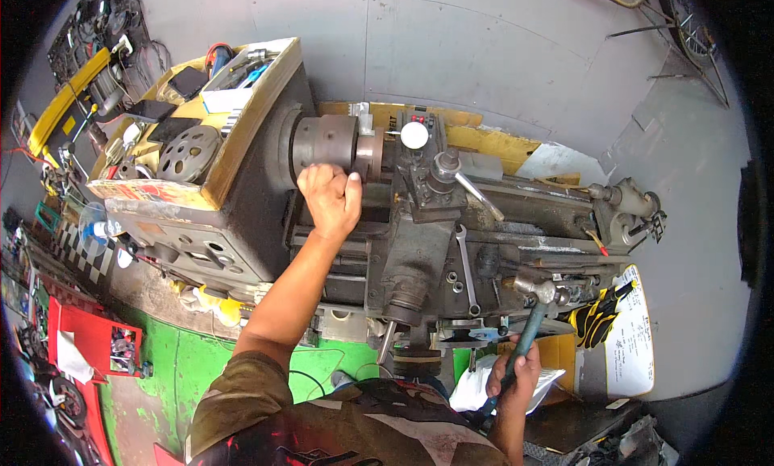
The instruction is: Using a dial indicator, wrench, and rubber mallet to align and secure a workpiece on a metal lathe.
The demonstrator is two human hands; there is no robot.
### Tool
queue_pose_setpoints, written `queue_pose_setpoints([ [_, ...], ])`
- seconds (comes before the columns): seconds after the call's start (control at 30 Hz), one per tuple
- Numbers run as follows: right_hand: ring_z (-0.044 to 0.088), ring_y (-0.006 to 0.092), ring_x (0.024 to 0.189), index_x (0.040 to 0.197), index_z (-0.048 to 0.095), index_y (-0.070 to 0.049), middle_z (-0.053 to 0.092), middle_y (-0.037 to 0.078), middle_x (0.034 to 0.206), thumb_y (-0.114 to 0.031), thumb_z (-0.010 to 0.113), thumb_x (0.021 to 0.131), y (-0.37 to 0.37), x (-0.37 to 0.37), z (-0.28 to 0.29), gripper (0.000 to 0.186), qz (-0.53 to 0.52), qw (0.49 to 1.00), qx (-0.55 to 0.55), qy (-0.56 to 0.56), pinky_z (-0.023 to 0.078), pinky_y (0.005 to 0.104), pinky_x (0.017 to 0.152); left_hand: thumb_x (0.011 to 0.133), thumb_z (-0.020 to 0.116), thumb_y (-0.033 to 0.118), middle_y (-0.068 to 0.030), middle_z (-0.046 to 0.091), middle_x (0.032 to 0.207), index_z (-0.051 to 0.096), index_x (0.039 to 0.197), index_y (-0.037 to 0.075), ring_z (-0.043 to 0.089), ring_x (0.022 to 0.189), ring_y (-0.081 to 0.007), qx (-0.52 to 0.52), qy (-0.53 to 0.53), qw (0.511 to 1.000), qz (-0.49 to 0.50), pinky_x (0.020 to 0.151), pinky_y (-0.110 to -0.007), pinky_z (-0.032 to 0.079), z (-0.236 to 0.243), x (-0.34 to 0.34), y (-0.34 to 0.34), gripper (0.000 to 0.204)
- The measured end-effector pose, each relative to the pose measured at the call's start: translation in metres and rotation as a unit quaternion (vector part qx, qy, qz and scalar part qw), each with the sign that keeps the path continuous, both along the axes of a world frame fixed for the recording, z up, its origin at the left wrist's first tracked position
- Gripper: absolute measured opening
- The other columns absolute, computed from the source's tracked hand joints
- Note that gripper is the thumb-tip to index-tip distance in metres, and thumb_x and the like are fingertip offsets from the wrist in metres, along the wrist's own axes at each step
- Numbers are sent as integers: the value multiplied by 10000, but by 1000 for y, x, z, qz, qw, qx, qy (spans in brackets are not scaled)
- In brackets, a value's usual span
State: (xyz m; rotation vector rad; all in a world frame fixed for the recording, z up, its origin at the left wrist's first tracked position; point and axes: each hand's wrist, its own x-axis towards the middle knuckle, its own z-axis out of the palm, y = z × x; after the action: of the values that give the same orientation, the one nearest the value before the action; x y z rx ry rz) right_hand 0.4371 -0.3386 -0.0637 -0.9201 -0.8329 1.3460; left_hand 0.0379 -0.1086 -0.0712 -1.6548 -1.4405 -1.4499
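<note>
My left hand (330,198) reaches up to the lathe chuck (324,139), its fingers curled against the lower front of it and the thumb lying toward the right. A brownish round metal workpiece (370,155) sits in the chuck's right side. Just right of that stands a dial gauge (414,135) with a white face, its thin stem pointing at the workpiece. Low on the right, my right hand (518,372) is wrapped round the blue-green handle of a hammer (530,334), whose metal head is up beside the lathe carriage.
A tool post (442,176) with a lever stands on the carriage. A combination wrench (467,268) lies on it beside small sockets (454,282). The tailstock (627,210) is at the far right, with black-yellow gloves (601,317) below. A cardboard tray (157,193) of tools tops the headstock.
</note>
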Motion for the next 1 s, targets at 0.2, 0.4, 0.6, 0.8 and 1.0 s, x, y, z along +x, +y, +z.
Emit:
queue_pose_setpoints([
  [0.2, 442, 140, 366, 1357, 497, -27, 526, 81, 639, -337, 632, 1065, 0, 7, -8, 447, -8, 999, 20, -24, 384, 292, 315, 884, 734, 148, -75, 636, 892, 621, 770, 60, 580, 893, -314, 44, -44, 998, -7, 929, -466, 398, 7, -9, -1, 184],
  [0.4, 449, 142, 369, 1365, 496, -30, 527, 80, 642, -340, 613, 1073, -1, 8, -10, 441, -6, 999, 19, -25, 386, 290, 317, 930, 740, 159, -82, 665, 932, 631, 802, 60, 605, 942, -313, 83, -85, 992, 39, 969, -468, 405, 39, -33, 36, 195],
  [0.6, 446, 139, 384, 1356, 507, -25, 530, 72, 663, -347, 644, 1058, -3, 9, -8, 459, -9, 1000, 15, -21, 382, 285, 335, 980, 704, 236, -103, 680, 974, 685, 858, 51, 613, 995, -330, 61, -96, 992, 50, 1006, -478, 408, 68, -42, 72, 223],
  [0.8, 444, 136, 399, 1341, 511, -7, 542, 69, 679, -338, 682, 1039, -4, 5, -1, 480, -23, 1000, 2, -10, 371, 282, 350, 1012, 616, 369, -166, 724, 1124, 762, 974, 36, 623, 1143, -388, -156, -68, 982, 76, 1033, -533, 437, 86, -51, 124, 365],
  [1.0, 435, 134, 368, 1353, 488, -28, 514, 70, 642, -384, 638, 1062, -5, 6, -2, 483, -10, 999, 15, -45, 371, 280, 324, 1023, 580, 441, -206, 712, 1368, 772, 1269, 114, 650, 1311, -396, -402, 31, 913, 60, 1117, -549, 476, 108, -38, 173, 452],
])
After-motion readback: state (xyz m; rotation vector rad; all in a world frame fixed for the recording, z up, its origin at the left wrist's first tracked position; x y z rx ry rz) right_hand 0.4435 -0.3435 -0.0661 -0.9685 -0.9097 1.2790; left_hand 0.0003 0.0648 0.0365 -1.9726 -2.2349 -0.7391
